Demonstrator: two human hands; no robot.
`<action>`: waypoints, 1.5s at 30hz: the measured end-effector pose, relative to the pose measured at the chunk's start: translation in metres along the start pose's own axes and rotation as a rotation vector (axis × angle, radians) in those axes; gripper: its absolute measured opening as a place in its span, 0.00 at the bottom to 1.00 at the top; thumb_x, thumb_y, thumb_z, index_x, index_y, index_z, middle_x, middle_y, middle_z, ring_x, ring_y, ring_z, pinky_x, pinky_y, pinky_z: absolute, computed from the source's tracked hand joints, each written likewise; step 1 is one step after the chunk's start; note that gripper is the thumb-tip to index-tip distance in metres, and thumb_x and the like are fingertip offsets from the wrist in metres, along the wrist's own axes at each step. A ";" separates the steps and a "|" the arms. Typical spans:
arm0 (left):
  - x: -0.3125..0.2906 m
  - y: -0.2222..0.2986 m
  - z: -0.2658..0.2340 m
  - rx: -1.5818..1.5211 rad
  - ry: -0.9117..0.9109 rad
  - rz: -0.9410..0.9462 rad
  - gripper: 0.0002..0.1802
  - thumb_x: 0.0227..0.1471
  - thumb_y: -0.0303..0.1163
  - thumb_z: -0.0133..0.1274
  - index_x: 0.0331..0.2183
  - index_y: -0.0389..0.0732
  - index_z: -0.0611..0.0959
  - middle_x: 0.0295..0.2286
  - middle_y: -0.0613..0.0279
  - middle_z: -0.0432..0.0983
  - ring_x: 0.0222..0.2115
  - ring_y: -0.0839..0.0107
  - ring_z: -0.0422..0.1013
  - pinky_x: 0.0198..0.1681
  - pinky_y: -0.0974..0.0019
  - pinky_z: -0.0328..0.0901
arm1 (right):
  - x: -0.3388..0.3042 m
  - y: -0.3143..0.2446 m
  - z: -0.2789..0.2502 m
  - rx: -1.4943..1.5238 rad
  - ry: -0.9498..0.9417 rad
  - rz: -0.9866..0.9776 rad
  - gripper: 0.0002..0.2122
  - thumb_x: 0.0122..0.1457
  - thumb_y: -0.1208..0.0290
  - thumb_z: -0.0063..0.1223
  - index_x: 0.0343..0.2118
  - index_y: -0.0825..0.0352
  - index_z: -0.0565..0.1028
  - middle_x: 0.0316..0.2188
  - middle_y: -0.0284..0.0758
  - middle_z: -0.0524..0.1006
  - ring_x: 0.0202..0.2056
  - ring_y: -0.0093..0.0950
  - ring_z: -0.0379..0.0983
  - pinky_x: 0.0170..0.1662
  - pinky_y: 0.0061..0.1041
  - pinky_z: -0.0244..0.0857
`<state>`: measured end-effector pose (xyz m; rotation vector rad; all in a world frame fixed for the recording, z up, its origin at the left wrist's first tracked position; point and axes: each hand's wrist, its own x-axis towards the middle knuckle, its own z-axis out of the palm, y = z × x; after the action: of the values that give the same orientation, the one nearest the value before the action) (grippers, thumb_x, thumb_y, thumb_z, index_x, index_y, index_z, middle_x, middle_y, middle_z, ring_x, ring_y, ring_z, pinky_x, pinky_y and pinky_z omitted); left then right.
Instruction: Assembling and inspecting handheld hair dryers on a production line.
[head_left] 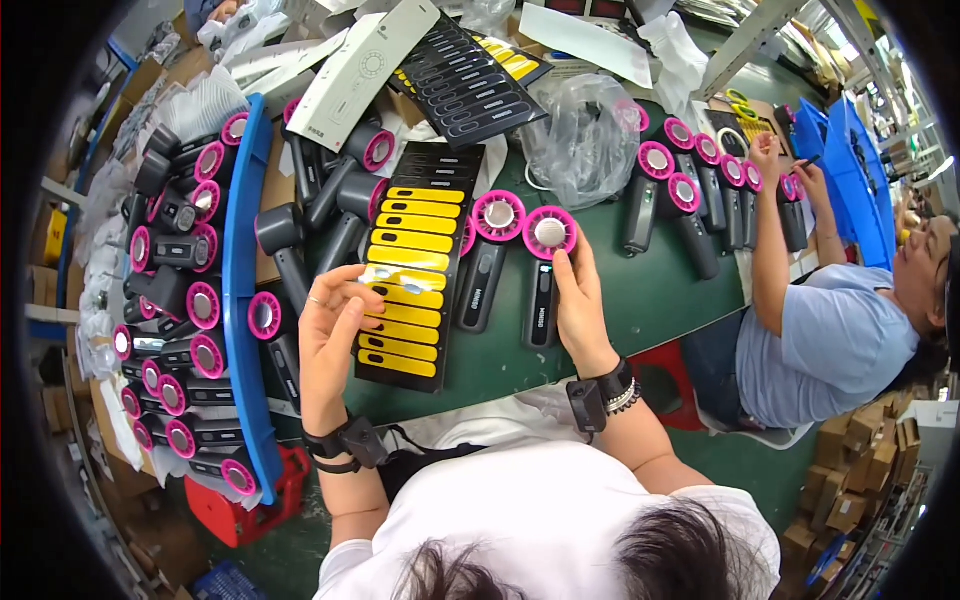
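Two bare hands are seen at work over a green table (640,300). The left hand (330,330) is held at the near end of a black sheet of yellow stickers (415,265), close to the table's near edge. Its fingers (345,285) are curled and pinched on a sticker that is partly peeled up from the sheet. The right hand (580,300) is laid on a small hand fan (545,275) with a dark handle and a pink round head. The fan lies flat near the middle of the table, and its head is touched by the thumb and fingertips. It cannot be told whether the fan is gripped or only pressed down. A second fan (490,255) of the same kind is seen just beside it, between it and the sticker sheet. A blue tray (240,290) full of the same fans is placed at the left edge of the table. More fans (690,195) are lined up toward the far right corner, next to a clear plastic bag (585,135). Another person in a light blue shirt (825,340) is seated at the right edge, with one hand (768,155) raised over those fans.
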<state>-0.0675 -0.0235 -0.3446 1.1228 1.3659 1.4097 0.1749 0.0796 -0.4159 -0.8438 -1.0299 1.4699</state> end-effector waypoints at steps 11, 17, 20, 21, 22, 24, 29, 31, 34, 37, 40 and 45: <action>0.021 -0.013 0.014 0.648 0.210 0.013 0.24 0.48 0.29 0.53 0.48 0.38 0.68 0.38 0.57 0.70 0.39 0.70 0.68 0.39 0.71 0.64 | -0.010 0.019 -0.007 -0.288 0.032 -0.154 0.27 0.59 0.76 0.39 0.60 0.73 0.46 0.59 0.44 0.52 0.60 0.33 0.49 0.61 0.27 0.40; 0.022 -0.017 -0.007 0.456 0.228 -0.096 0.24 0.47 0.26 0.54 0.48 0.35 0.68 0.39 0.57 0.71 0.38 0.72 0.69 0.42 0.72 0.63 | -0.030 -0.011 0.002 -0.289 0.050 -0.250 0.28 0.58 0.79 0.41 0.60 0.70 0.46 0.59 0.44 0.52 0.61 0.34 0.48 0.61 0.31 0.40; 0.010 -0.002 -0.009 0.078 0.117 -0.098 0.23 0.48 0.23 0.53 0.47 0.32 0.69 0.39 0.58 0.71 0.38 0.73 0.69 0.42 0.73 0.63 | -0.039 -0.023 0.007 -0.217 0.027 -0.278 0.30 0.56 0.81 0.42 0.61 0.68 0.45 0.57 0.43 0.56 0.58 0.32 0.53 0.59 0.31 0.47; 0.004 0.002 -0.008 -0.119 0.045 -0.092 0.22 0.48 0.22 0.53 0.46 0.31 0.69 0.39 0.59 0.71 0.38 0.74 0.69 0.42 0.74 0.63 | -0.040 -0.030 0.005 -0.218 -0.089 -0.213 0.30 0.56 0.80 0.42 0.61 0.67 0.46 0.56 0.43 0.57 0.57 0.32 0.55 0.58 0.31 0.49; -0.002 0.009 -0.008 -0.104 0.071 -0.094 0.22 0.48 0.22 0.53 0.46 0.31 0.69 0.39 0.59 0.71 0.38 0.74 0.69 0.42 0.74 0.63 | -0.041 -0.035 0.005 -0.218 -0.204 -0.149 0.30 0.57 0.80 0.42 0.61 0.67 0.46 0.55 0.42 0.58 0.55 0.31 0.58 0.57 0.31 0.51; -0.005 0.020 0.001 -0.211 0.009 -0.086 0.20 0.48 0.21 0.52 0.45 0.30 0.70 0.38 0.60 0.71 0.39 0.75 0.69 0.43 0.74 0.63 | -0.042 -0.044 0.014 -0.220 -0.312 -0.088 0.30 0.57 0.79 0.43 0.61 0.67 0.46 0.54 0.42 0.60 0.54 0.31 0.60 0.56 0.31 0.53; -0.016 0.022 0.006 -0.123 -0.063 0.015 0.18 0.50 0.21 0.51 0.44 0.31 0.71 0.39 0.61 0.71 0.40 0.76 0.68 0.44 0.74 0.63 | -0.031 -0.046 0.066 -0.009 -0.470 0.010 0.28 0.57 0.83 0.41 0.60 0.69 0.47 0.51 0.39 0.61 0.51 0.27 0.62 0.52 0.23 0.57; -0.021 0.023 0.007 -0.094 -0.141 0.004 0.17 0.50 0.22 0.50 0.44 0.31 0.71 0.39 0.62 0.71 0.40 0.76 0.67 0.43 0.74 0.63 | -0.026 -0.045 0.075 0.141 -0.435 -0.057 0.28 0.57 0.84 0.41 0.60 0.70 0.48 0.52 0.39 0.61 0.52 0.26 0.61 0.53 0.23 0.56; -0.024 0.026 0.009 -0.030 -0.260 -0.031 0.16 0.51 0.23 0.50 0.43 0.32 0.72 0.39 0.62 0.71 0.41 0.77 0.67 0.43 0.74 0.63 | -0.023 -0.052 0.069 0.073 -0.455 -0.107 0.28 0.57 0.84 0.40 0.60 0.71 0.48 0.54 0.39 0.59 0.53 0.27 0.60 0.55 0.24 0.54; 0.003 0.030 0.022 -0.289 -0.238 0.033 0.14 0.52 0.24 0.50 0.43 0.33 0.72 0.38 0.63 0.72 0.39 0.78 0.67 0.40 0.75 0.64 | -0.027 -0.053 0.064 0.037 -0.452 -0.154 0.28 0.56 0.85 0.40 0.59 0.72 0.48 0.56 0.39 0.57 0.55 0.27 0.58 0.57 0.25 0.52; 0.026 0.033 0.027 -0.162 -0.171 -0.011 0.12 0.53 0.26 0.50 0.41 0.33 0.74 0.36 0.64 0.74 0.36 0.79 0.69 0.37 0.74 0.65 | -0.028 -0.044 0.059 0.043 -0.449 -0.179 0.28 0.55 0.86 0.41 0.59 0.73 0.48 0.59 0.40 0.53 0.59 0.29 0.52 0.60 0.27 0.46; 0.043 0.014 0.065 -0.087 -0.102 -0.047 0.10 0.53 0.27 0.50 0.38 0.34 0.76 0.32 0.65 0.76 0.31 0.80 0.70 0.35 0.75 0.65 | -0.001 -0.046 0.020 -0.061 -0.365 -0.213 0.27 0.53 0.84 0.46 0.57 0.70 0.55 0.56 0.41 0.57 0.57 0.32 0.54 0.59 0.29 0.48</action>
<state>-0.0142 0.0328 -0.3285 1.0846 1.2395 1.3467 0.1739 0.0768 -0.3655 -0.4970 -1.3968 1.4436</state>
